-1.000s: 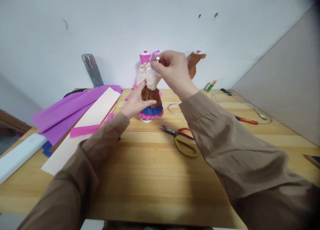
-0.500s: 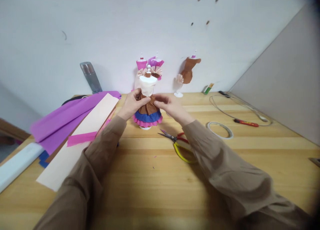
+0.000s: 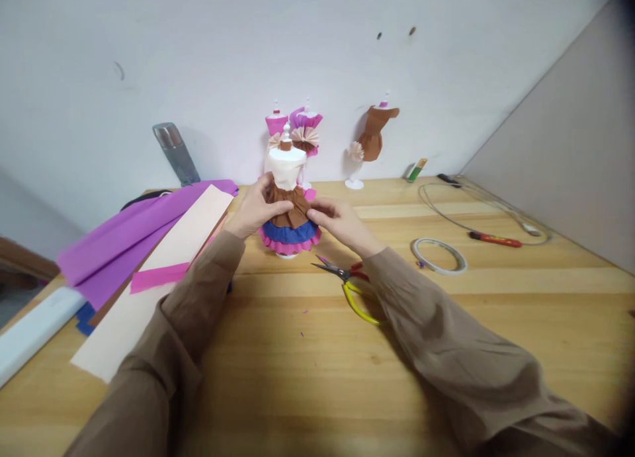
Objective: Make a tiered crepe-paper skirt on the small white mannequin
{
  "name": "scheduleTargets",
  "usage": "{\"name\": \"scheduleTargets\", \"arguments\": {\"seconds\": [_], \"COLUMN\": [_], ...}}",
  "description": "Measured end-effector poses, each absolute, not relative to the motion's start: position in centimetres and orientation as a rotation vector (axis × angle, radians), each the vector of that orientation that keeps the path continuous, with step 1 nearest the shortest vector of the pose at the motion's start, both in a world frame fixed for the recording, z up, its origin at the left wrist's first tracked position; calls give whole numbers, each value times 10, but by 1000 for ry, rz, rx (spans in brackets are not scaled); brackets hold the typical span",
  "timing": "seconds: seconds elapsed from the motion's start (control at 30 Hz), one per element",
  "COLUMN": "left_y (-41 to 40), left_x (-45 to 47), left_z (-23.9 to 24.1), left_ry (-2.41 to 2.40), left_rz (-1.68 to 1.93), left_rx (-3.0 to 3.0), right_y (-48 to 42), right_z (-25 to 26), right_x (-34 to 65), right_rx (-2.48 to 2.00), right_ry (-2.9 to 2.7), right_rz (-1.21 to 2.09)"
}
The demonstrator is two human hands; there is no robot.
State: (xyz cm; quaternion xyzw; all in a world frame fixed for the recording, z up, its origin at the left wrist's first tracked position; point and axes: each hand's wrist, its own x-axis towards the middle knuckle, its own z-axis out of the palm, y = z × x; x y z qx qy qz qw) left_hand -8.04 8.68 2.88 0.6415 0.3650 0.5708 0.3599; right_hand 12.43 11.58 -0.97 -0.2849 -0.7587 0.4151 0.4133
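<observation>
A small dress-form mannequin (image 3: 286, 169) stands at the middle of the table, with a white bodice and a tiered paper skirt in brown, blue and pink. My left hand (image 3: 254, 209) is closed around its waist side, thumb lying across the brown tier (image 3: 294, 209). At the right edge of that tier, my right hand (image 3: 340, 222) pinches the crepe paper between thumb and fingers. Just below my right forearm lie scissors (image 3: 346, 276) with red and yellow handles, partly covered by the sleeve.
Purple crepe paper (image 3: 124, 235) and cream strips (image 3: 191, 229) are heaped at left, near a white bar (image 3: 37, 334). Other dressed mannequins (image 3: 306, 116) stand by the wall, one in brown (image 3: 374, 136). A tape roll (image 3: 446, 270), cable (image 3: 431, 212) and red tool (image 3: 496, 239) lie right.
The mannequin has shifted slightly left and tilts a little. My right hand has slid down from near the waist to the side of the brown tier.
</observation>
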Motion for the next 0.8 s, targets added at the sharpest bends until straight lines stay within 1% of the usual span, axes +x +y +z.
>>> {"name": "scheduleTargets", "arguments": {"seconds": [0.17,0.33,0.4,0.6,0.8], "left_y": [88,88,88,89,77], "left_x": [-86,-92,-94,-96,-106], "left_z": [23,17,17,24,19], "left_ry": [1119,1167,1137,889,1041], "left_rz": [1338,1264,1270,1356,1452], "left_rx": [1910,2044,2054,2027,1815], "right_y": [111,112,112,106,87], "right_z": [-8,-7,-3,0,-15], "right_x": [119,124,134,174,190], "right_rx": [-789,-806,-849,-1154,-1223], "right_ry": [-2003,-2007,-1981,-1968,-2141], "right_rz": [829,888,912,817,854]}}
